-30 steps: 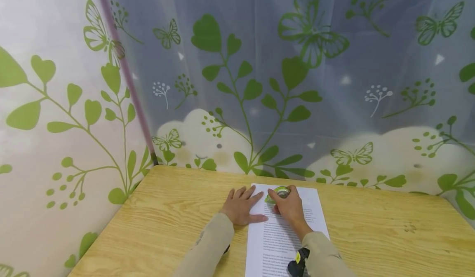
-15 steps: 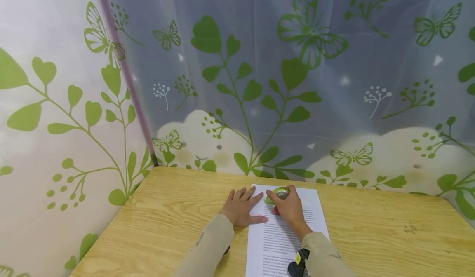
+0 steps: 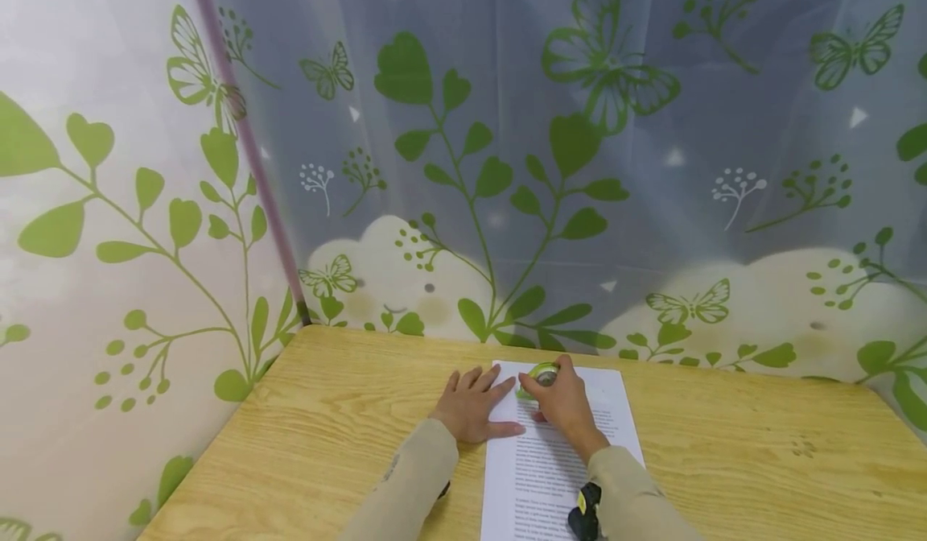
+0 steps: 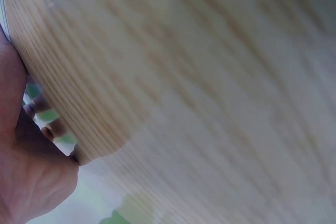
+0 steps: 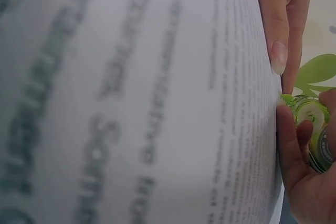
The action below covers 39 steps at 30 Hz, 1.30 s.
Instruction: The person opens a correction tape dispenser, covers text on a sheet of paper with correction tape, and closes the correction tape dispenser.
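A sheet of printed paper [image 3: 501, 485] lies on the wooden table. My left hand [image 3: 469, 408] rests flat with spread fingers over the sheet's left edge, near its top. My right hand [image 3: 567, 402] pinches a green correction tape [image 3: 543, 374] between thumb and fingers, its tip down near the first lines of text. In the right wrist view, the spool inside the clear case of the correction tape [image 5: 311, 113] shows beside the fingers, just past the left thumb [image 5: 278, 51]. The left wrist view holds only part of the left hand [image 4: 37, 182] at its edge.
The wooden table [image 3: 326, 460] stretches to both sides of the sheet. Behind it hangs a curtain [image 3: 463, 203] printed with green leaves and butterflies. A dark wrist device [image 3: 585, 513] sits at the right sleeve, over the paper.
My right hand, with the correction tape in its fingers, has shifted slightly left along the top of the page. The left hand stays in place on the sheet.
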### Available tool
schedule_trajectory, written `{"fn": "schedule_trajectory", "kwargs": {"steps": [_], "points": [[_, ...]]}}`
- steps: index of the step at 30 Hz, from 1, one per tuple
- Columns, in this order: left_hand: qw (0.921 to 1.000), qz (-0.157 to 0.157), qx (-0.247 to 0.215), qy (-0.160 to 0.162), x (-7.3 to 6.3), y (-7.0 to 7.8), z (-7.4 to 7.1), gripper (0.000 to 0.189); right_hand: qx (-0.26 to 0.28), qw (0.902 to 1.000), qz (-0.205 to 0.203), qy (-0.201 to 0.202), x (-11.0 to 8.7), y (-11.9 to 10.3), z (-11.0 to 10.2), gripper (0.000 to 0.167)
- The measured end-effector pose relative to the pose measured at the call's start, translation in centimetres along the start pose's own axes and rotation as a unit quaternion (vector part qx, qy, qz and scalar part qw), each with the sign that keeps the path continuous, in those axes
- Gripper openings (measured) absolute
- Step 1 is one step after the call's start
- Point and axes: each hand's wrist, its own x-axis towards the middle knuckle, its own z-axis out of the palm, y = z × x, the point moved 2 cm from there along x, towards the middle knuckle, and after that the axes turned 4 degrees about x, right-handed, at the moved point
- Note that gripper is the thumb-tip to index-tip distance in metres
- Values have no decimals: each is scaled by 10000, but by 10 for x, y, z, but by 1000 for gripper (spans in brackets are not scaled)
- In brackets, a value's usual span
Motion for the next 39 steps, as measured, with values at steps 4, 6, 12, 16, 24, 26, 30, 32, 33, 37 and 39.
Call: {"fn": "schedule_trajectory", "kwargs": {"steps": [4, 6, 12, 16, 24, 26, 30, 32, 33, 37, 39], "points": [[10000, -8, 17, -2, 0, 1, 0, 80, -52, 10000, -2, 18, 1, 0, -1, 70], [10000, -3, 20, -2, 0, 2, 0, 80, -32, 10000, -21, 31, 1, 1, -1, 68], [10000, 17, 55, 20, 1, 2, -1, 80, 52, 9999, -79, 86, 1, 2, -5, 59], [10000, -19, 5, 13, 0, 0, -2, 80, 144, 9998, -92, 69, 1, 3, -6, 55], [10000, -2, -69, -58, -1, 2, -2, 80, 110, 9999, -47, 39, 0, 6, -8, 53], [9999, 5, -99, -55, -1, 2, -2, 80, 112, 9999, -55, 31, 0, 6, -10, 53], [10000, -7, -66, -41, 0, 1, -1, 81, 129, 9999, -45, 47, -1, 7, -13, 54], [10000, -22, -36, -19, 1, 1, 0, 82, 147, 9999, -38, 43, -1, 7, -13, 55], [10000, -28, -16, -19, 1, 0, 1, 82, 143, 9999, -38, 37, 0, 7, -14, 56], [10000, -33, -32, -49, 1, 0, 2, 82, 113, 9999, -34, 34, -1, 7, -16, 57], [10000, -39, -29, -68, 1, 0, 2, 82, 88, 9999, -43, 22, -2, 7, -17, 59]]}}
